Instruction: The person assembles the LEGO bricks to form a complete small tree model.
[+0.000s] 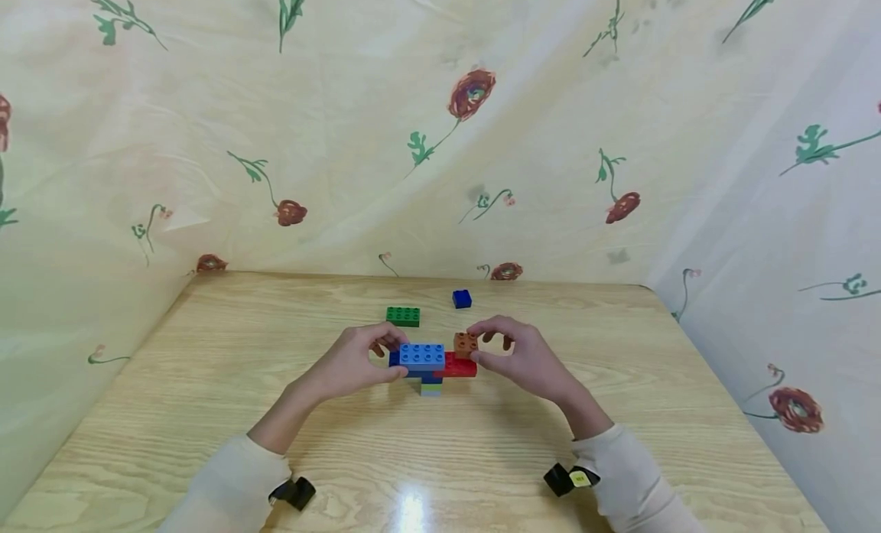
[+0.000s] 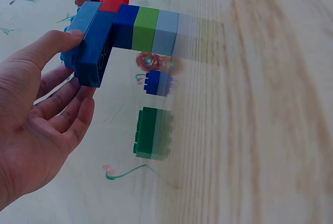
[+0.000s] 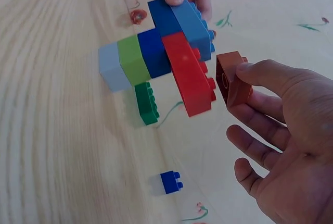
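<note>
On the table stands a T-shaped stack of toy building bricks. Its narrow column has a pale blue brick (image 3: 113, 66) at the bottom, then a lime green brick (image 3: 133, 57) and a dark blue one. Above them a long blue brick (image 2: 96, 60) reaches left and a red brick (image 3: 190, 75) reaches right, with a lighter blue brick (image 1: 423, 355) on top. My left hand (image 1: 358, 359) grips the stack's left end between thumb and fingers. My right hand (image 1: 521, 359) pinches a small brown brick (image 3: 233, 78), held apart from the red brick's studs in the right wrist view.
Behind the stack a green brick (image 1: 403, 316) lies on the wooden table (image 1: 227, 349), with a small dark blue brick (image 1: 462, 298) farther back to the right. A flower-patterned cloth (image 1: 358, 173) hangs around the table's back and sides.
</note>
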Tool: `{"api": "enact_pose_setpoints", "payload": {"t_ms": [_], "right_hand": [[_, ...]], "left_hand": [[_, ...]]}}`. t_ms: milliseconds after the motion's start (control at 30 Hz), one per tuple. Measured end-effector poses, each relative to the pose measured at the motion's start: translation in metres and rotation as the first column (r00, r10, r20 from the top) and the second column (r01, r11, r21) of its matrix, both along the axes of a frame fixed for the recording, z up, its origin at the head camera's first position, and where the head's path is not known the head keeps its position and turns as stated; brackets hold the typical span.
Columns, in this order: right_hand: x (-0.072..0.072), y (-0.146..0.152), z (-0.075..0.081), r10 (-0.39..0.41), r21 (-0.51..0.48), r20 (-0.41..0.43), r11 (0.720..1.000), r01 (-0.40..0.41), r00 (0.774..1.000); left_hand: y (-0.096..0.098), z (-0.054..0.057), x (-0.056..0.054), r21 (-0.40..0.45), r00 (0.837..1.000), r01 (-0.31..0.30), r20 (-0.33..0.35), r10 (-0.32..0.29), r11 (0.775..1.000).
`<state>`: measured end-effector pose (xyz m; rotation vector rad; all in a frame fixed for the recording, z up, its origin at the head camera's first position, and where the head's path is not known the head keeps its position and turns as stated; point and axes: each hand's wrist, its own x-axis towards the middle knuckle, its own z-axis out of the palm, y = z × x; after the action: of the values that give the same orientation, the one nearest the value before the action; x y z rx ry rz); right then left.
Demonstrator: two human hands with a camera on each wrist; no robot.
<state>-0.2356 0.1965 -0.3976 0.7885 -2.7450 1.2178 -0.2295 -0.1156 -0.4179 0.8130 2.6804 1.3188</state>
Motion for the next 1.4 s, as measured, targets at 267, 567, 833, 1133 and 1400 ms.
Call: {"api": "enact_pose_setpoints", "payload": {"t_ms": [267,567,833,1133,1400], "right_hand": [[0.006,-0.007,-0.004,0.02,0.021,-0.013,1.0,-0.02,1.0],[0.007,-0.011,-0.008,0.041,0.019,-0.027,0.999,-0.04,0.999],[0.006,-0.011,-0.009,0.063,0.026,-0.045,0.998,-0.062,0.997],[0.004,-0.011,-0.006,0.077,0.054,-0.036,0.996,-0.075,0.996],[0.003,-0.012,-0.007,0.082,0.035,-0.051,0.996,-0.08,0.995]], "left_hand": [[0.0,-0.001,0.0,-0.006,1.0,0.004,-0.007,-0.004,1.0],[0.001,0.0,0.002,-0.009,1.0,-0.003,0.011,0.003,1.0],[0.002,0.001,0.002,-0.004,1.0,-0.001,0.012,0.001,1.0],[0.002,0.0,0.002,0.008,1.0,0.002,0.011,-0.002,1.0],[0.002,0.002,0.001,0.008,1.0,-0.015,0.018,0.015,1.0]]}}
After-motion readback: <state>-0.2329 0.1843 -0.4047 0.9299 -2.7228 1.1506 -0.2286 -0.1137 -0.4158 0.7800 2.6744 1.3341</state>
